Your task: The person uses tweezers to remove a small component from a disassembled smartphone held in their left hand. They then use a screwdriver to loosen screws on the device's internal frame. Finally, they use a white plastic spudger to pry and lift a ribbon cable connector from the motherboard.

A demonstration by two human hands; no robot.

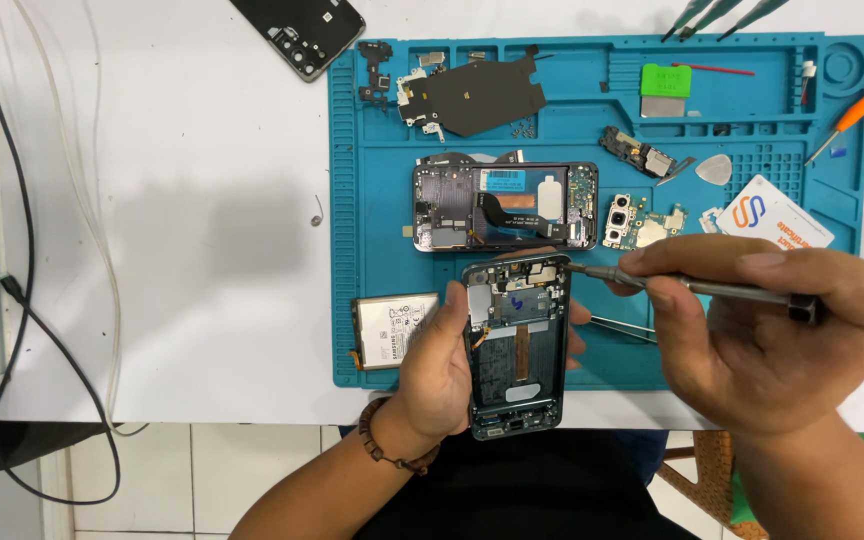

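A big blue rubber work mat (352, 200) with little trays along its far edge lies on the white table (202, 220). In the far trays sit a flat black sheet with small parts (477, 95) and a small green and grey block (665, 88). On the flat part of the mat lies a second opened phone frame with a copper strip inside (504, 207), and just right of it a small camera part (624, 220).

The left hand (437, 365) is wrapped around an opened dark phone body with its insides showing (515, 345), held up near the person, above the near edge of the mat. The fingers curl tight on both long sides.

The right hand (762, 330) pinches a thin grey metal screwdriver (692, 287) with closed fingers. Its tip touches the far right corner of the held phone.

A flat silver battery (392, 330) lies just left of the left hand
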